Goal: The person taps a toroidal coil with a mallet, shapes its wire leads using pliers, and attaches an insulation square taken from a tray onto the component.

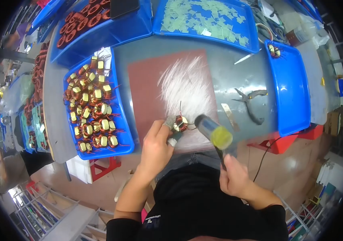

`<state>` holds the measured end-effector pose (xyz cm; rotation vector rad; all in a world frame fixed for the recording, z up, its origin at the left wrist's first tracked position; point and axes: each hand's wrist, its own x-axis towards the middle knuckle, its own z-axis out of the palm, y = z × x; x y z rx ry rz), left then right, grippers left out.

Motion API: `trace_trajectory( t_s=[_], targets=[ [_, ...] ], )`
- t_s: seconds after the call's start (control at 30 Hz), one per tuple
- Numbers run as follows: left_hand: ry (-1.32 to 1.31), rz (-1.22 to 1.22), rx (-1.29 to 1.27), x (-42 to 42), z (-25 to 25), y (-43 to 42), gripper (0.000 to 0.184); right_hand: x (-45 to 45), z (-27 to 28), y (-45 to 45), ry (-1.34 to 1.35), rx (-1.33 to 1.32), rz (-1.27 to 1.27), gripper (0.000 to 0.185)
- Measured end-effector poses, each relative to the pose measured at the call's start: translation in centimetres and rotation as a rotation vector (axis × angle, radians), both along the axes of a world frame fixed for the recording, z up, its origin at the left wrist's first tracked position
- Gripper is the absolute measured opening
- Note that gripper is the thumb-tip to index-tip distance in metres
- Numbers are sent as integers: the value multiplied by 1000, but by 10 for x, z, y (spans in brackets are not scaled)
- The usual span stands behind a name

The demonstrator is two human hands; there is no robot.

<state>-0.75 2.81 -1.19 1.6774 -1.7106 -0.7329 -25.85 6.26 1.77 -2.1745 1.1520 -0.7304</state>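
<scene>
On the worn reddish-brown mat (147, 88), my left hand (156, 148) pinches a copper-wound toroidal coil (180, 123) with a pale yellow piece on it and wire ends sticking out. Grey and white coverings wrap some of those fingertips. My right hand (234, 175) is closed around the dark handle of a mallet (213, 131). Its head, dark at one end and yellow at the other, is raised just right of the coil, apart from it.
Left stands a blue tray (126, 149) of several finished-looking coils. Behind are a blue bin (87, 42) of bare coils and a tray (253, 40) of pale green pieces. Pliers (252, 105) and a metal strip (229, 116) lie right, beside another blue tray (292, 92) holding coils.
</scene>
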Motion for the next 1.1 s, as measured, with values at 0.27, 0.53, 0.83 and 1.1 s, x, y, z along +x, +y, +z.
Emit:
trace_trajectory(
  t_s=[0.27, 0.53, 0.83, 1.1],
  targets=[
    [-30, 0, -5, -3, 5, 1, 31, 2, -1, -1, 160, 86, 90, 69],
    [-195, 2, -81, -3, 18, -11, 41, -24, -4, -26, 160, -49, -147, 63],
    [-138, -85, 65, -5, 10, -13, 27, -84, 0, -88, 557, -212, -526, 57],
    [-66, -76, 70, -4, 7, -11, 22, -43, -22, -80, 314, -304, -259, 22]
  ],
)
